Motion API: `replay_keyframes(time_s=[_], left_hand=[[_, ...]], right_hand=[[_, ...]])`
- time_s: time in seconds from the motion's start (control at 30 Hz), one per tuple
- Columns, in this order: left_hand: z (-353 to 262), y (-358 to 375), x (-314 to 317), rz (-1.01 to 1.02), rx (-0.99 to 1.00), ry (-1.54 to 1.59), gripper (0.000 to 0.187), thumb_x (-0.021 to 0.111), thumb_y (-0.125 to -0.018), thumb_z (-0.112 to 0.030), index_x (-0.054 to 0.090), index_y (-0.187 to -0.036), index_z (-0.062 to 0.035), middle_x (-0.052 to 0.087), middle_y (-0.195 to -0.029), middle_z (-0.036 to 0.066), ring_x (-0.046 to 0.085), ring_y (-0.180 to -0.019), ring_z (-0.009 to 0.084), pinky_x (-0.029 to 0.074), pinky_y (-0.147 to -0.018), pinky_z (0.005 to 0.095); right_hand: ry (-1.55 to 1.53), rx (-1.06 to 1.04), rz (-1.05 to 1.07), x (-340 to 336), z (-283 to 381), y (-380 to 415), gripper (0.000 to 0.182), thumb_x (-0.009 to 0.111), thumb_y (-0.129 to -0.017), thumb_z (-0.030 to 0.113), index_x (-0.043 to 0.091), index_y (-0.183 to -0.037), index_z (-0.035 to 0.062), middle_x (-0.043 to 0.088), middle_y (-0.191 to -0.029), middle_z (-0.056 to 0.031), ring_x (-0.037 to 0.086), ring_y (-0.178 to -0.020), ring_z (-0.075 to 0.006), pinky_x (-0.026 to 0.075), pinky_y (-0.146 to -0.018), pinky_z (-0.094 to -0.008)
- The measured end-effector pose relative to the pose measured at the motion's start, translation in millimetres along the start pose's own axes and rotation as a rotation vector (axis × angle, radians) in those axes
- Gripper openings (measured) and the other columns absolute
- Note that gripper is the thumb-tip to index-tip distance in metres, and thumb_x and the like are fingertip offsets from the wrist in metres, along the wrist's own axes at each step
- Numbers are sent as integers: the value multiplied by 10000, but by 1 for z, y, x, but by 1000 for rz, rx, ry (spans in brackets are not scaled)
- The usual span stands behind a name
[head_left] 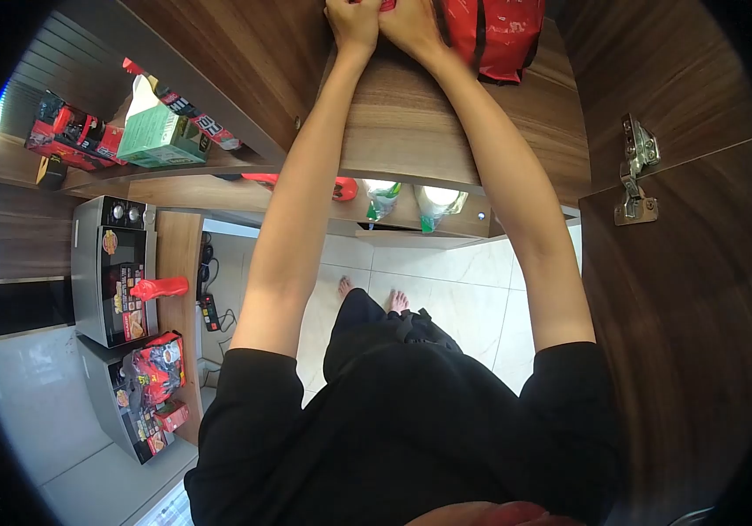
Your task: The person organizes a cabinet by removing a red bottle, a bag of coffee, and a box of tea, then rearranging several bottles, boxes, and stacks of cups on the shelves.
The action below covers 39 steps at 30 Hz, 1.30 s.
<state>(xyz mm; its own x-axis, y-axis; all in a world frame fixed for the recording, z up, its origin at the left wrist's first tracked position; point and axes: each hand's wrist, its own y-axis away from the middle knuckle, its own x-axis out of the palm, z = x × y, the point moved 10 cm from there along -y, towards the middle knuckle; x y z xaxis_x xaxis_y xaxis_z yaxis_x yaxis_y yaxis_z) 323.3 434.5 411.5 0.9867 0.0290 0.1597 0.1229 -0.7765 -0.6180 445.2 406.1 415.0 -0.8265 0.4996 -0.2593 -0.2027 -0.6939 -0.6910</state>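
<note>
Left grip and right grip seem closed on a red item beside a red bag.

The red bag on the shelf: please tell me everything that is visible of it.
The red bag looks like shiny, creased plastic, with dark strips. It rests on the wooden shelf beside the right hand; whether they touch is unclear. The picture's top edge cuts it off, hiding whether it is closed.

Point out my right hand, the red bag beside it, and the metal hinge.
Right hand (411, 28): head view, back of the hand.
Red bag (512, 37): head view, front face.
Metal hinge (629, 174): head view, middle arm.
</note>
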Motion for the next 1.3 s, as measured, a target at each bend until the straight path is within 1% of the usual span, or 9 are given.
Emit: replay_keyframes(time_s=[0.07,0.27,0.57,0.67,0.73,0.8,0.93,1.1,1.3], left_hand=[[1,-1,-1,1,2,-13,348,810,-830,-285,683,-901,32,711,-811,88,629,-725,126,513,-682,317],[-4,0,0,1,13,-5,350,808,-830,-285,685,-912,32,716,-821,98,637,-734,135,516,-689,325],[-4,1,0,10,0,-5,336,805,-834,-286,687,-909,19,716,-812,96,640,-731,131,518,-686,327],[-3,1,-1,6,-21,-34,334,806,-833,-287,693,-922,14,718,-814,97,644,-732,128,521,-688,328],[-6,1,0,8,12,29,350,807,-830,-295,706,-956,16,732,-849,95,656,-770,133,524,-717,328],[-4,2,-1,-1,-14,-3,362,811,-821,-304,708,-958,15,736,-857,95,660,-778,138,526,-727,332],[-6,3,-1,-1,-39,9,364,812,-819,-307,707,-954,15,737,-858,101,662,-777,140,526,-725,333],[-8,2,0,5,-14,-4,351,807,-823,-295,707,-954,15,737,-858,108,670,-776,146,527,-717,334],[-5,2,-1,-3,-20,1,348,808,-824,-294,709,-958,12,737,-854,114,671,-770,147,527,-713,335]], right_hand=[[43,34,18,0,0,-1,384,744,-837,328,596,-933,-13,674,-798,-267,693,-820,-429,524,-650,-489],[1,1,-13,0,-3,0,382,735,-847,335,598,-943,-8,672,-802,-270,691,-830,-432,521,-657,-493],[59,49,-6,-2,1,0,355,722,-856,319,611,-972,2,668,-818,-283,681,-839,-449,519,-660,-510],[36,10,-18,-3,3,1,353,717,-859,320,612,-976,3,667,-829,-286,681,-841,-448,519,-663,-513],[79,29,8,0,0,0,363,721,-850,317,618,-988,-2,679,-849,-276,694,-859,-428,528,-677,-499],[57,35,23,-1,2,1,363,730,-843,315,621,-988,1,687,-846,-266,703,-863,-412,534,-680,-486],[46,12,7,-2,4,2,349,738,-837,300,626,-985,4,692,-849,-259,712,-858,-398,539,-678,-471],[41,34,23,0,0,1,353,748,-832,298,629,-980,1,697,-846,-252,721,-842,-377,540,-666,-457],[53,37,-3,-2,3,2,356,746,-835,303,638,-992,3,697,-838,-250,721,-831,-379,539,-654,-463]])
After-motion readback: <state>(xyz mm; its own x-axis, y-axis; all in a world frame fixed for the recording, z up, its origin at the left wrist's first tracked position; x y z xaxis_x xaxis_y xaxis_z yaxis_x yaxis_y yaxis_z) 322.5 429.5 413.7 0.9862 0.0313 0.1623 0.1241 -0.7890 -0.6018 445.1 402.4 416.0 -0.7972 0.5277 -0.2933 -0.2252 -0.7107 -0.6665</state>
